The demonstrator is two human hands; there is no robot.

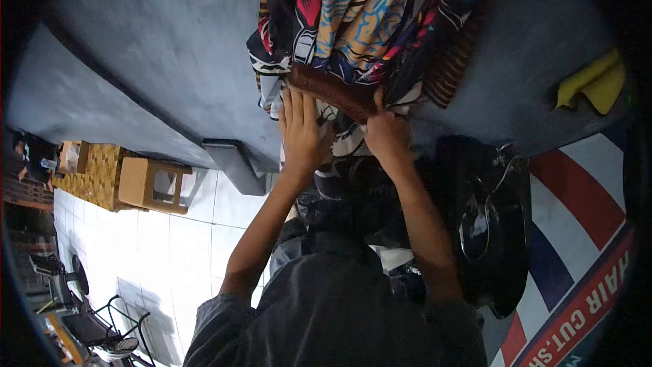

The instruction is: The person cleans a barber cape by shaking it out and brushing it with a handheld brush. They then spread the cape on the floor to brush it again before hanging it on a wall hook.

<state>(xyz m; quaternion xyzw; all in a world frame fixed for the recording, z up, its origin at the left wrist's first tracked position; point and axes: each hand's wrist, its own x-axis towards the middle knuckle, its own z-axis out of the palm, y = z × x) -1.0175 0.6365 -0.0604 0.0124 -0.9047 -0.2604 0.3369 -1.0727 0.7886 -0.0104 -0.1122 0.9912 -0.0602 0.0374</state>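
A multicoloured patterned cloth [363, 10] lies bunched in folds against a grey surface, with a brown strip [333, 90] across its near end. My left hand [299, 126] rests flat on this end, its fingers straight and close to the strip's left part. At the strip's right end, my right hand [389, 134] has most fingers curled in, with one finger stretched along the cloth. It seems to grip the brown strip there, though the fingertips are partly hidden. Black-and-white patterned fabric [348, 141] shows between the hands.
A yellow cloth [592, 85] lies on the grey surface [163, 47] at right. Near my right arm is a glossy black object [499, 231] beside a haircut banner [577, 211]. Leftward are a dark flat-sided object [234, 165], a brown stool [146, 182] and chairs [88, 326] on white tiles.
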